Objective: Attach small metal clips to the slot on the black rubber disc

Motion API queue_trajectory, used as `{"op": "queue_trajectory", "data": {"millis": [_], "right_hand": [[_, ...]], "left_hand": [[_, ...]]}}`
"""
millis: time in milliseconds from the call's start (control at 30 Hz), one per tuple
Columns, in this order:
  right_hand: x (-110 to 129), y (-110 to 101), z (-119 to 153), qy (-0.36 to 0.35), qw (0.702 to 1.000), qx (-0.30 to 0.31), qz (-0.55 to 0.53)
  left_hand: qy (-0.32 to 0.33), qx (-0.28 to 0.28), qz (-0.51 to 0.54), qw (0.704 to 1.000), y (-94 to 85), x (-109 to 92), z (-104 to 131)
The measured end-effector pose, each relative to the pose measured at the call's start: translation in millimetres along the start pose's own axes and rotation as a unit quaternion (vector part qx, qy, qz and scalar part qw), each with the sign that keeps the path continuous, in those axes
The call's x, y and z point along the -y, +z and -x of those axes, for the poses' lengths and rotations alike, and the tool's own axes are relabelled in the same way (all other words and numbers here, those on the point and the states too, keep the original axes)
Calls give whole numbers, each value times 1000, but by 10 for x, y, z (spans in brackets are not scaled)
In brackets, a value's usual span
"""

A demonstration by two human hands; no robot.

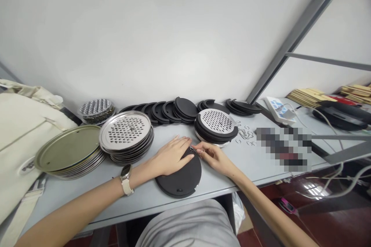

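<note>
A round black disc [180,179] lies near the table's front edge, with a small slot at its near side. Across its upper left part my left hand [173,156] rests flat, fingers stretched out and thumb apart, a watch on the wrist. My right hand [213,157] is closed in a pinch at the disc's upper right edge. A small shiny metal piece [192,149] shows by its fingertips; its exact shape is too small to make out. Just beyond stands a stack of black discs topped by a perforated metal plate [216,120]. Loose metal rings [246,135] lie to the right.
On the left are a stack of grater plates [126,129], olive-green round plates [69,148] and a cream bag [26,131]. Black discs [185,108] line the wall. A power strip [279,110], a grey metal frame [298,34] and cables occupy the right.
</note>
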State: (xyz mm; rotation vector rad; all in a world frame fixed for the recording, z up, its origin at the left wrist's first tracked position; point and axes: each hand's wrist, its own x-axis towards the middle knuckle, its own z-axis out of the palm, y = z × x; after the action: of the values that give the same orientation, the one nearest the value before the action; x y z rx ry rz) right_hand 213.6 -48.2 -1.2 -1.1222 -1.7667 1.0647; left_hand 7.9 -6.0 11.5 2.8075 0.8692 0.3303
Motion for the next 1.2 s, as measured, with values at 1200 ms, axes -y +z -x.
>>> {"op": "queue_trajectory", "data": {"millis": [1200], "right_hand": [[-117, 118, 108, -9, 997, -69, 41]], "left_hand": [[-1, -19, 2, 1000, 13, 4, 21]]}}
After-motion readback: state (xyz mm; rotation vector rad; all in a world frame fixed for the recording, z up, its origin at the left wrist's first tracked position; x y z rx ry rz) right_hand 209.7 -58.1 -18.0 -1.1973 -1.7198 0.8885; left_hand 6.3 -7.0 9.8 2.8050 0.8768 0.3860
